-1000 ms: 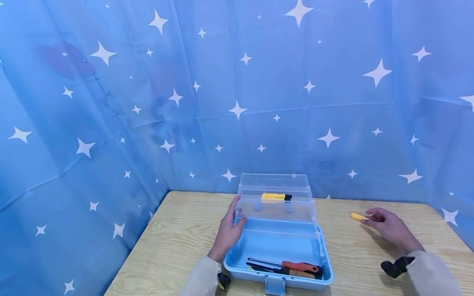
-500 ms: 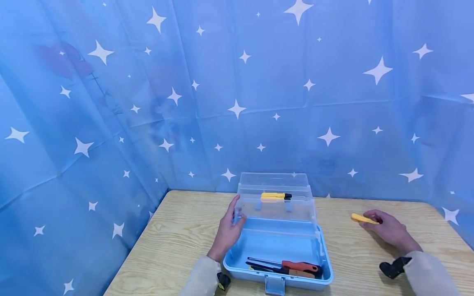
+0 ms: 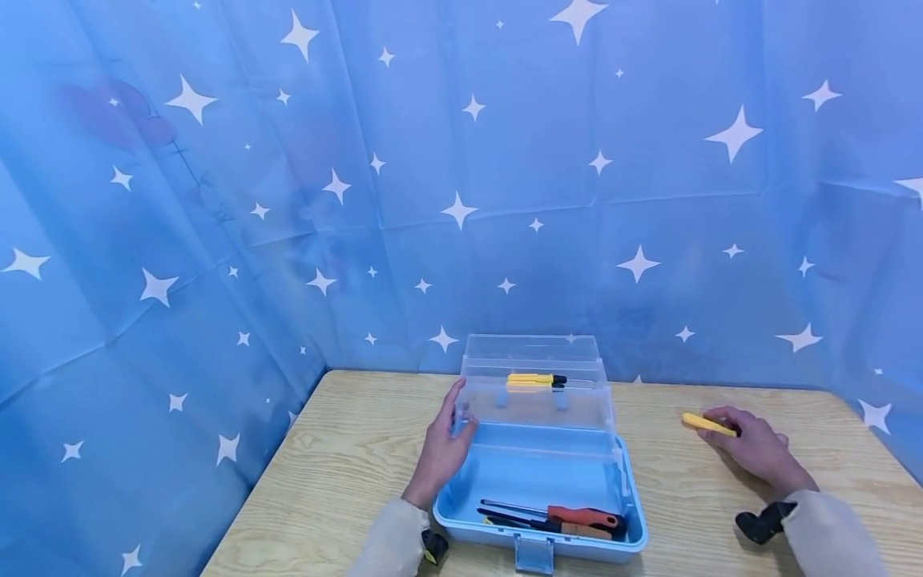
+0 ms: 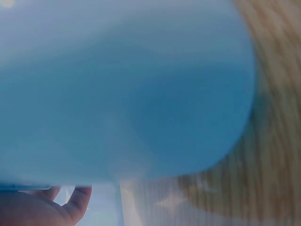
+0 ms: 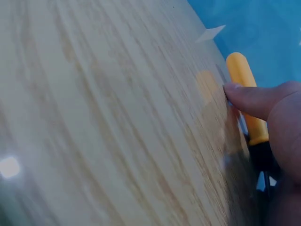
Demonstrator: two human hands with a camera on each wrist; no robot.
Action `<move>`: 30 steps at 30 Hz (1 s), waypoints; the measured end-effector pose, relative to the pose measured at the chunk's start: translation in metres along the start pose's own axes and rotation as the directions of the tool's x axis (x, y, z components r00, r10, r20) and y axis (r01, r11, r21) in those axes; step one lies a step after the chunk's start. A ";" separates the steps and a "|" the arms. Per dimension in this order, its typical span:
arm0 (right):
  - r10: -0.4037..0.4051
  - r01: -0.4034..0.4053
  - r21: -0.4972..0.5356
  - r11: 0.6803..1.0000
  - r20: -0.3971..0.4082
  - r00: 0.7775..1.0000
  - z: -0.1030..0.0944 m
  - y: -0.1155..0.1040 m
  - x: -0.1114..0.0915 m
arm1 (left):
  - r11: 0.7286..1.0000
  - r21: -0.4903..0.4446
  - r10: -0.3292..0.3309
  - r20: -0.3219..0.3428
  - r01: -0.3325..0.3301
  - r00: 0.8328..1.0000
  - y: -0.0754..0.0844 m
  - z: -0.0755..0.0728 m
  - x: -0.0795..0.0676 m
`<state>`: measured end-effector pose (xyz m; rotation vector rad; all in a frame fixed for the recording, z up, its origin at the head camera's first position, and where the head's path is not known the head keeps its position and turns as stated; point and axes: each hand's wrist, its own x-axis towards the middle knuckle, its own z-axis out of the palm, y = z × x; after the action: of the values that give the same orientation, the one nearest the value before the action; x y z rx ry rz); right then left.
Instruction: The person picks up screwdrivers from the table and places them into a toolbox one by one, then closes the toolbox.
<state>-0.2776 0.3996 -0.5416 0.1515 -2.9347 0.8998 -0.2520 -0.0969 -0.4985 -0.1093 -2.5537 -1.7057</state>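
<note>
A light blue toolbox (image 3: pixel 530 547) stands on the table with its clear lid (image 3: pixel 537 413) raised at the back. My left hand (image 3: pixel 443 453) holds the lid's left edge, thumb in front and fingers partly seen through the plastic. To the right of the box, my right hand (image 3: pixel 753 449) pinches a yellow-handled screwdriver (image 5: pixel 255 125) just above the tabletop; its black collar and thin metal shaft show in the right wrist view. Inside the box lie a red-and-black-handled screwdriver (image 3: pixel 580 517) and a dark tool with a brown end (image 3: pixel 530 525), close to the front wall.
Yellow-handled, black-collared tools (image 3: pixel 535 381) show at the lid, with thin shafts pointing right. A latch (image 3: pixel 534 554) hangs at the box's front. The wood-grain table (image 3: pixel 346 449) reaches back to a blue star-patterned curtain (image 3: pixel 404 160).
My right hand has drawn slightly back toward me, and more of the screwdriver's yellow handle shows in its fingers. My left hand has stayed at the lid.
</note>
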 end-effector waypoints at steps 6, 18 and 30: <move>-0.007 0.007 0.007 1.000 -0.001 1.000 0.001 0.002 -0.001 | 1.000 0.016 0.003 0.003 -0.003 1.000 -0.001 0.000 0.000; 0.008 -0.009 0.012 1.000 0.035 0.999 -0.006 -0.002 -0.001 | 1.000 0.025 0.014 -0.015 -0.014 1.000 0.000 0.001 0.001; 0.002 -0.004 0.044 0.999 0.030 1.000 -0.010 -0.008 -0.005 | 1.000 0.023 0.016 -0.014 -0.016 1.000 0.000 0.001 0.001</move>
<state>-0.2717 0.3992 -0.5293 0.1644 -2.9440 0.9717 -0.2530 -0.0962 -0.4989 -0.1152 -2.5539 -1.6656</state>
